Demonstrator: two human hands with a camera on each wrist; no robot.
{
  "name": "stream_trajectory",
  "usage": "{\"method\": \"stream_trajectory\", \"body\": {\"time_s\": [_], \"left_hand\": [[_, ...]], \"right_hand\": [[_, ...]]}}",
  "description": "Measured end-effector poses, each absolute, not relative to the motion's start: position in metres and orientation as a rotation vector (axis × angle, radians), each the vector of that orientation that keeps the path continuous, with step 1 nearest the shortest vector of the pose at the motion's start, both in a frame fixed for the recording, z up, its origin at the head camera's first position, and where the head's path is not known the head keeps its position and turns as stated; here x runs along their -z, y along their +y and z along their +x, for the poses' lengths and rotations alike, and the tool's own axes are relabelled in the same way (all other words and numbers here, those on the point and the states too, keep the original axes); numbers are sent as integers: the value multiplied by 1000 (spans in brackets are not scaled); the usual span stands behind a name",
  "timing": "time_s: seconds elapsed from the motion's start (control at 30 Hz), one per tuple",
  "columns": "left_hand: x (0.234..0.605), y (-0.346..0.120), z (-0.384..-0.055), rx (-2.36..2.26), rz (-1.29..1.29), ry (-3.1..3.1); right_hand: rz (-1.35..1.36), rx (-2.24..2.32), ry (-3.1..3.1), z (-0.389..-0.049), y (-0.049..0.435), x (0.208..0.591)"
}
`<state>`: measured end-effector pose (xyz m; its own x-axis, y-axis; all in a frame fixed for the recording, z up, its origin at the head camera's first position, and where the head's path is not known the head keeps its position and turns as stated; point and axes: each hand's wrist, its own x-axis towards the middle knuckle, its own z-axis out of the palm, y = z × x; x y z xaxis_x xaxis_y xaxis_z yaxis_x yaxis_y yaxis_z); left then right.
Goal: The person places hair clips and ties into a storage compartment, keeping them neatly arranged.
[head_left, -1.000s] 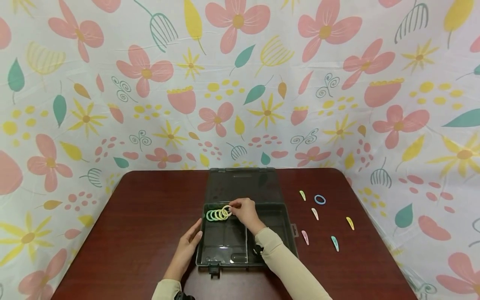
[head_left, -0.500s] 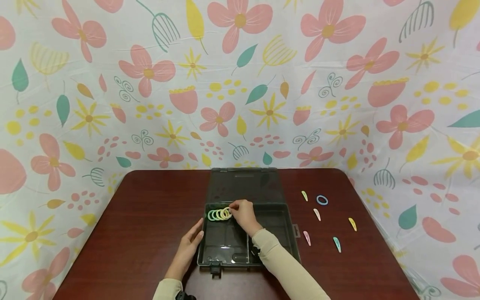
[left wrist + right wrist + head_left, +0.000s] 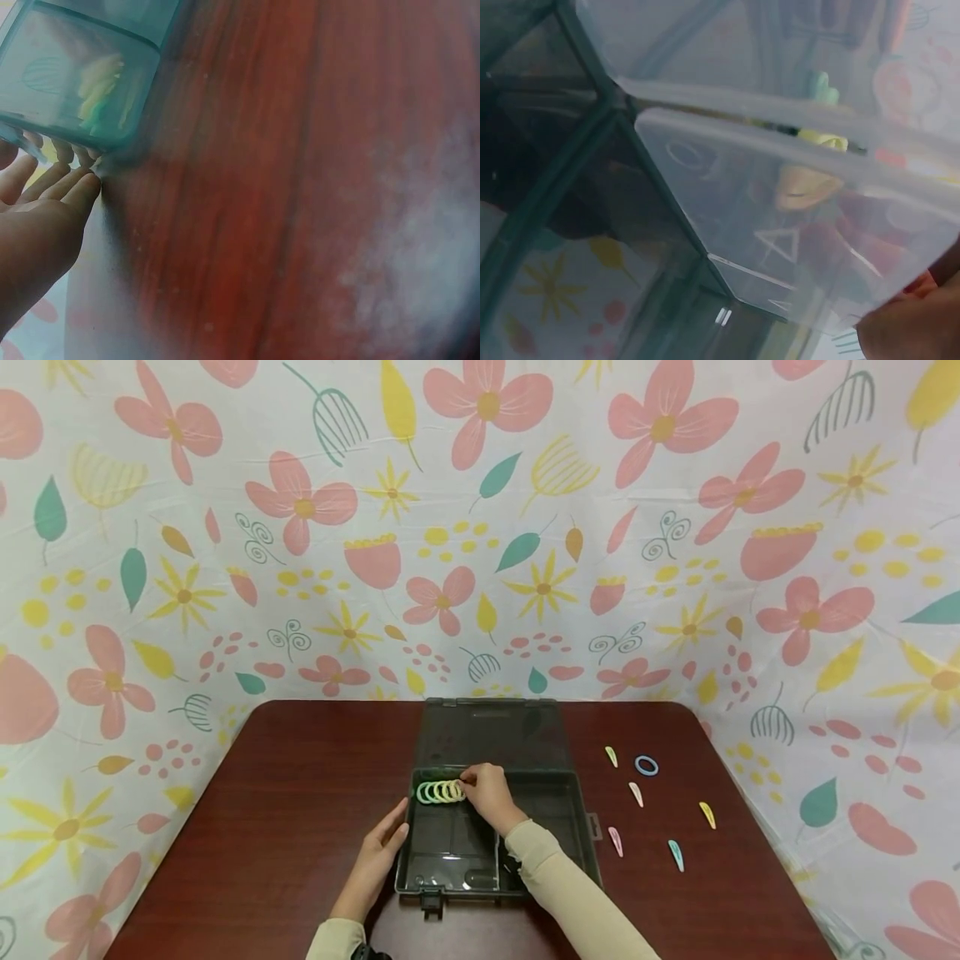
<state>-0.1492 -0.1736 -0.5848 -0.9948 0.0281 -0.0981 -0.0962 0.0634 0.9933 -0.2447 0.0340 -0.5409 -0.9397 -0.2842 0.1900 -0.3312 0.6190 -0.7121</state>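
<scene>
An open dark see-through plastic box [image 3: 442, 892] lies on the table. A row of overlapping hair ties [image 3: 435, 792], green through pale yellow, lies along the back of its left compartment. My right hand [image 3: 489, 797] reaches in over the divider [image 3: 735, 187] and pinches the pale tie at the row's right end; the fingertips hide part of it. In the right wrist view, the clear divider partly covers the fingers. My left hand [image 3: 372, 858] rests its nearly straight fingers against the box's left wall, also seen in the left wrist view beside the box corner [image 3: 112, 139].
Right of the box lie a blue hair tie [image 3: 646, 766] and several snap hair clips, among them a yellow one [image 3: 707, 815], a teal one [image 3: 676, 855] and a pink one [image 3: 616, 842]. The lid [image 3: 491, 735] lies folded back. A flowered cloth hangs behind.
My right hand has lowered the pale hair tie onto the row's right end, where it now overlaps its neighbour. My left hand stays at the box's side. The head view has shifted slightly.
</scene>
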Motion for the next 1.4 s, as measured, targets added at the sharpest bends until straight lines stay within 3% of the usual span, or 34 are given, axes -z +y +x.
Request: {"method": "stream_trajectory", "body": {"time_s": [0.67,1.4], "left_hand": [[586,-173,-149,-2106,-37,2229],[587,-175,-151,-2065,-81,2242]], "right_hand": [[609,-1413,-2804,-245,81,513],[449,-1225,-2531,-269,206,513]]}}
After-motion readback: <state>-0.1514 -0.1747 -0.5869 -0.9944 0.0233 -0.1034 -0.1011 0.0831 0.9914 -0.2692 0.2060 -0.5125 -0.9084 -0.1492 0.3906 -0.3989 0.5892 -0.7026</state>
